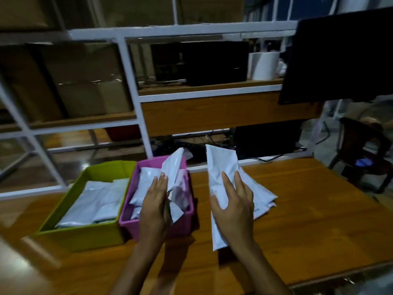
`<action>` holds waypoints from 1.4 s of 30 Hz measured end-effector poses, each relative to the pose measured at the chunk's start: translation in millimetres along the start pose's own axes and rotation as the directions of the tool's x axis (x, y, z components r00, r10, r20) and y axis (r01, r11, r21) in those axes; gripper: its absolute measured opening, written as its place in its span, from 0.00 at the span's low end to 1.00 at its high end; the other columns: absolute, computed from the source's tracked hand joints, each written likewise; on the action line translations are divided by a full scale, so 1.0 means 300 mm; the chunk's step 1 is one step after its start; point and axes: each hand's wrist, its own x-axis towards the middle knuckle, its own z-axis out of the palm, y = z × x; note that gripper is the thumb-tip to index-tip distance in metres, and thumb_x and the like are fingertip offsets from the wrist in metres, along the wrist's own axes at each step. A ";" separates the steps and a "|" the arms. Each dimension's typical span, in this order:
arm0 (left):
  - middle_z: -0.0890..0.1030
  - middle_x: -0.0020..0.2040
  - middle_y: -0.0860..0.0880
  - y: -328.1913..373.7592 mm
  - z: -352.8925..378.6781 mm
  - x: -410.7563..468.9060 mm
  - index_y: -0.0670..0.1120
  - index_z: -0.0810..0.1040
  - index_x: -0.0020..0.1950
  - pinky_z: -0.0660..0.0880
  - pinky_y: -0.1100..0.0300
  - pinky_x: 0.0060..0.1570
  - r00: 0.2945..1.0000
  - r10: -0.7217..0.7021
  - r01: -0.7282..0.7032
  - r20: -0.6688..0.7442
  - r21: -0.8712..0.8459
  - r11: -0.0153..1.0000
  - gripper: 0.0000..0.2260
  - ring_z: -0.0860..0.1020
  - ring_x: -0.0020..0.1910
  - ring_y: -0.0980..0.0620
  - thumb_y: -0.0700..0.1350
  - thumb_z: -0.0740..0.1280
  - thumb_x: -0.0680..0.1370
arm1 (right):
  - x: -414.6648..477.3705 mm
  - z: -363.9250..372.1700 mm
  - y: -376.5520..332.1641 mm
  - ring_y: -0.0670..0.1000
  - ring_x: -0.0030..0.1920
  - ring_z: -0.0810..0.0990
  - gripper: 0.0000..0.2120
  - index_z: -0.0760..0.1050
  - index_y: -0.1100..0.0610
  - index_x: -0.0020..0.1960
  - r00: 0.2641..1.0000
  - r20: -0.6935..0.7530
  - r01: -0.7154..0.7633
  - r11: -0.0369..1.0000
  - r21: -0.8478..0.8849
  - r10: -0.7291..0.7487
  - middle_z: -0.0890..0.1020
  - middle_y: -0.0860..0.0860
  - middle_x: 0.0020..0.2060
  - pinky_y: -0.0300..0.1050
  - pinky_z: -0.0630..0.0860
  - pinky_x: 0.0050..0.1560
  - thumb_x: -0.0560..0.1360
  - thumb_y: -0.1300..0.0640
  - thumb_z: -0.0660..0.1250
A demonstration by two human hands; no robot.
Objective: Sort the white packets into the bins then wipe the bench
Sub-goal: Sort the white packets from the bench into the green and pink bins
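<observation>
We were well into the sorting, by our reckoning, but not through it. The lime-green rectangular plastic bin (85,211) already held a flat layer of white plastic packets, and the pink rectangular plastic bin (187,220) touching its right side was piled with more, some standing on edge.

Our left hand (154,207) hovered over the pink bin, fingers straight and pressed together, with a glossy white packet (173,167) held upright against them; the thumb was hidden behind it, so we could not tell how it was gripped. We judged this one was about to go into the pink bin.

Our right hand (232,206) held a long crumpled white packet (221,167) above the brown wood-grain bench (308,209), the fingers slightly spread across its face and the thumb curled round its left edge. Just behind and to the right of that hand lay a small heap of unsorted white packets (261,196) on the bench top, so some sorting remained beyond the two in hand.

The wiping had not begun, as far as we could see: no cloth showed on the bench. A white roll (265,66) stood on the white-framed wooden shelf (210,87) behind, though we could not tell what it was.
</observation>
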 end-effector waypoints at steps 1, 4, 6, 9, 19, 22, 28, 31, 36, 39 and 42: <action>0.68 0.72 0.45 -0.030 -0.051 -0.006 0.38 0.68 0.72 0.60 0.63 0.72 1.000 0.004 -0.003 -0.014 0.032 0.999 0.22 0.64 0.74 0.46 0.33 0.58 0.77 | -0.018 0.028 -0.049 0.55 0.74 0.60 0.31 0.62 0.43 0.74 1.000 0.018 0.014 1.000 0.024 -0.014 0.62 0.51 0.76 0.56 0.67 0.68 0.73 0.36 0.55; 0.68 0.72 0.44 -0.138 -0.197 -0.016 0.37 0.69 0.71 0.58 0.64 0.72 0.999 0.012 -0.008 -0.032 0.122 0.992 0.20 0.65 0.73 0.45 0.37 0.57 0.79 | -0.052 0.125 -0.190 0.54 0.73 0.60 0.32 0.62 0.43 0.74 0.996 0.066 0.052 0.996 0.069 -0.056 0.62 0.50 0.76 0.56 0.67 0.68 0.72 0.35 0.53; 0.69 0.72 0.43 -0.224 -0.292 -0.020 0.38 0.68 0.72 0.60 0.59 0.71 1.000 -0.001 0.007 -0.029 0.184 0.983 0.20 0.65 0.73 0.44 0.43 0.54 0.81 | -0.059 0.202 -0.276 0.54 0.74 0.60 0.32 0.62 0.43 0.74 0.989 0.102 0.093 0.991 0.097 -0.103 0.61 0.50 0.76 0.53 0.65 0.69 0.72 0.35 0.53; 0.67 0.74 0.44 -0.361 -0.417 -0.006 0.40 0.68 0.73 0.64 0.49 0.69 0.999 -0.042 0.043 -0.010 0.238 0.970 0.22 0.64 0.74 0.45 0.38 0.58 0.78 | -0.047 0.332 -0.405 0.52 0.75 0.56 0.30 0.59 0.41 0.75 0.976 0.183 0.087 0.982 0.165 -0.117 0.59 0.48 0.77 0.50 0.62 0.70 0.74 0.38 0.58; 0.66 0.74 0.48 -0.831 -0.595 0.118 0.45 0.67 0.74 0.63 0.46 0.70 0.976 -0.179 0.125 0.124 0.353 0.927 0.24 0.64 0.74 0.44 0.35 0.62 0.78 | 0.040 0.859 -0.734 0.56 0.75 0.59 0.31 0.53 0.41 0.77 0.943 0.319 0.046 0.989 0.138 -0.089 0.58 0.50 0.77 0.55 0.66 0.70 0.77 0.37 0.58; 0.67 0.74 0.44 -0.929 -0.567 0.145 0.45 0.69 0.73 0.63 0.45 0.71 0.936 -0.249 0.138 0.251 0.388 0.911 0.21 0.64 0.74 0.41 0.39 0.63 0.79 | 0.055 1.017 -0.769 0.58 0.75 0.60 0.30 0.53 0.43 0.77 0.928 0.364 0.041 0.993 0.114 -0.080 0.60 0.55 0.77 0.55 0.65 0.71 0.78 0.37 0.56; 0.50 0.78 0.35 -1.106 -0.444 0.131 0.38 0.52 0.78 0.44 0.41 0.75 0.428 -0.493 0.126 0.758 0.490 0.863 0.25 0.45 0.77 0.36 0.50 0.47 0.85 | 0.043 1.251 -0.684 0.65 0.73 0.62 0.29 0.56 0.48 0.77 0.818 0.565 0.045 0.968 -0.247 0.106 0.59 0.63 0.75 0.57 0.63 0.71 0.79 0.40 0.55; 0.54 0.76 0.34 -1.158 -0.421 0.153 0.37 0.57 0.76 0.48 0.39 0.73 0.439 -0.497 0.071 0.749 0.522 0.850 0.25 0.50 0.75 0.32 0.50 0.43 0.83 | 0.040 1.304 -0.635 0.66 0.74 0.60 0.29 0.58 0.51 0.76 0.803 0.587 0.104 0.944 -0.312 0.105 0.60 0.63 0.75 0.61 0.58 0.73 0.80 0.39 0.44; 0.53 0.78 0.37 -1.182 -0.372 0.213 0.40 0.50 0.78 0.56 0.41 0.72 0.498 -0.499 0.038 0.709 0.557 0.830 0.26 0.52 0.76 0.35 0.50 0.51 0.83 | 0.070 1.347 -0.605 0.63 0.77 0.53 0.26 0.55 0.56 0.77 0.781 0.624 0.234 0.912 -0.337 0.031 0.58 0.62 0.76 0.59 0.53 0.76 0.82 0.50 0.41; 0.45 0.79 0.39 -1.199 -0.328 0.217 0.41 0.46 0.79 0.50 0.41 0.73 0.444 -0.543 0.051 0.712 0.585 0.809 0.26 0.45 0.77 0.37 0.51 0.49 0.84 | 0.069 1.365 -0.579 0.64 0.77 0.48 0.25 0.51 0.56 0.78 0.765 0.641 0.214 0.915 -0.343 0.061 0.51 0.63 0.77 0.60 0.49 0.76 0.83 0.51 0.46; 0.41 0.79 0.39 -1.215 -0.315 0.204 0.41 0.44 0.79 0.46 0.42 0.74 0.420 -0.569 0.073 0.707 0.599 0.798 0.27 0.42 0.78 0.38 0.51 0.48 0.84 | 0.070 1.380 -0.585 0.65 0.77 0.46 0.26 0.49 0.57 0.78 0.736 0.674 0.259 0.894 -0.365 0.061 0.49 0.63 0.77 0.60 0.46 0.75 0.82 0.51 0.49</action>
